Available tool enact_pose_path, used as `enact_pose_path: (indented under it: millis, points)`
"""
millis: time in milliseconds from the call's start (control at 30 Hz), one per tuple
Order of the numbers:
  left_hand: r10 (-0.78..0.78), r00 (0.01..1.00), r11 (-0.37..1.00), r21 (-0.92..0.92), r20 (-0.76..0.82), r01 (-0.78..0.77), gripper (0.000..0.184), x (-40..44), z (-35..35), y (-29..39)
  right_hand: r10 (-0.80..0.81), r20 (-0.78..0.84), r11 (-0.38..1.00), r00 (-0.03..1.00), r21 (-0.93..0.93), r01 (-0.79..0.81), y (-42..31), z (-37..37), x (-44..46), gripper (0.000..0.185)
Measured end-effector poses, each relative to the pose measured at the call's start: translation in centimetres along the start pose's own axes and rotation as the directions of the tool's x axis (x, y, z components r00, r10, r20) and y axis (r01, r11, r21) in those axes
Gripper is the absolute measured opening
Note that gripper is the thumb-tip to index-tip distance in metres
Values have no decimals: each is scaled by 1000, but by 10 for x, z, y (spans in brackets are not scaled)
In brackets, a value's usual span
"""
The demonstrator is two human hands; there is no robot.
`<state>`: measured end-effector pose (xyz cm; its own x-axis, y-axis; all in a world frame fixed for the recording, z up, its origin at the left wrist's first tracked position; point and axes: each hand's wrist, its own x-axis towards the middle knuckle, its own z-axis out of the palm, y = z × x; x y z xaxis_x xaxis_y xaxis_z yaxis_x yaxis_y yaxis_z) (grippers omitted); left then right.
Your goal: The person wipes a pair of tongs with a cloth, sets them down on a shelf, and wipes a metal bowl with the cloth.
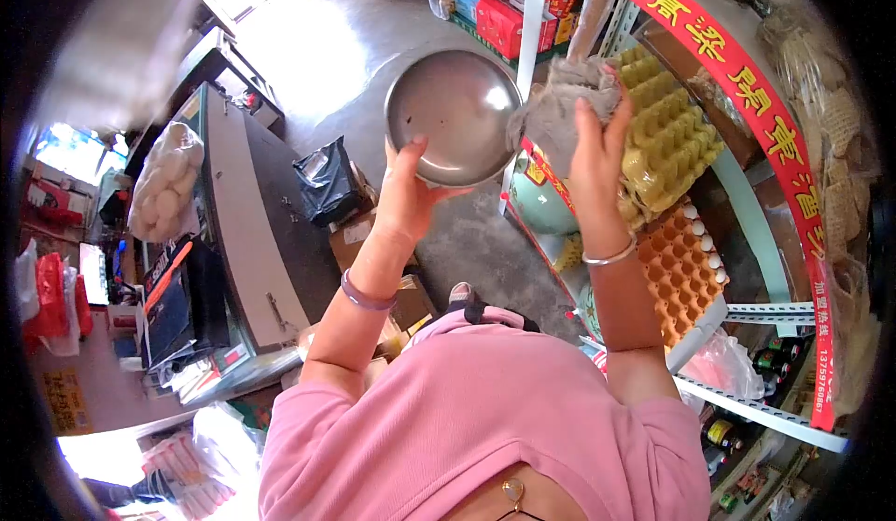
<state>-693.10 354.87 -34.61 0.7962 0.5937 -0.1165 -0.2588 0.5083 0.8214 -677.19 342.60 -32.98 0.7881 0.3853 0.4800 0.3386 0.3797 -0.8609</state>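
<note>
My left hand [403, 193] grips a round metal bowl [457, 92] by its near rim, thumb over the inside. The bowl is tilted so its shiny inner surface faces me, with a couple of dark specks on it. In my raised right hand [597, 157] is a bunched grey cloth [565, 101], closed in by the fingers and thumb. The cloth is close to the bowl's right edge; whether they touch, I cannot tell. Below the cloth stands a pale green jar [541, 206] with a red label.
To the right, a shelf carries yellow egg trays [667, 129] and an orange tray with eggs [667, 274], behind a red banner [737, 73]. On the left are a dark-topped cabinet [280, 213] and a black plastic-wrapped package [327, 180]. Red boxes [504, 27] are stacked ahead.
</note>
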Motion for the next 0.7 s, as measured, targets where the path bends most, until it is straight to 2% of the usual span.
enact_pose_path:
  millis: [67,100,133,167,200,233,267,333,367,400,433,467,500,533,567,600,633,667,700]
  points:
    - [70,995,997,29,65,-72,57,-6,12,-7,-267,74,952,961,-132,275,-8,32,-14,43]
    - [98,990,994,44,105,-103,59,-10,19,-13,-167,164,963,972,-184,197,0,44,-21,44]
    - [172,978,968,162,120,-190,59,-14,23,-19,-62,247,962,967,-242,123,12,51,-29,44]
    - [203,973,942,249,113,-225,59,-12,23,-17,-7,391,971,921,-218,100,20,52,-36,46]
    - [240,965,907,330,103,-261,59,-9,20,-12,41,533,978,845,-195,75,21,53,-43,49]
    - [333,924,866,327,189,-379,56,-4,16,-7,-20,529,991,848,-102,87,19,54,-51,45]
    - [408,873,817,320,268,-480,54,-2,11,-3,66,649,972,758,-212,97,14,49,-46,42]
    - [420,866,783,373,273,-497,53,-2,7,3,270,813,900,516,-403,165,-1,27,-31,38]
    - [339,909,822,392,243,-412,53,-6,10,6,120,819,717,561,-462,522,-9,22,-29,32]
    - [276,939,845,414,203,-338,54,-11,13,12,55,851,336,523,-509,792,9,27,-18,26]
    - [152,985,884,435,82,-173,57,-15,14,19,-37,774,69,632,-629,774,16,20,-14,24]
    - [361,920,614,704,152,-357,61,1,-5,7,-385,702,145,600,-595,790,15,21,-5,26]
    - [237,970,800,557,51,-224,61,-14,16,18,-397,672,165,625,-618,769,20,24,0,29]
    - [409,899,603,694,154,-393,59,-6,10,5,-315,690,269,652,-594,758,12,27,0,30]
    - [526,807,526,644,268,-556,58,-1,10,0,-231,702,371,674,-577,728,5,30,-1,31]
    - [538,804,561,605,252,-565,56,-2,16,2,-169,663,424,729,-619,661,-2,39,-9,36]
    - [534,806,569,596,256,-566,54,3,13,-3,-197,670,354,716,-632,689,16,38,-30,38]
    - [496,842,592,626,213,-507,51,0,14,-3,-20,690,567,724,-588,576,16,36,-39,39]
    - [448,877,685,563,175,-463,49,0,15,-4,86,688,733,721,-534,422,9,33,-46,32]
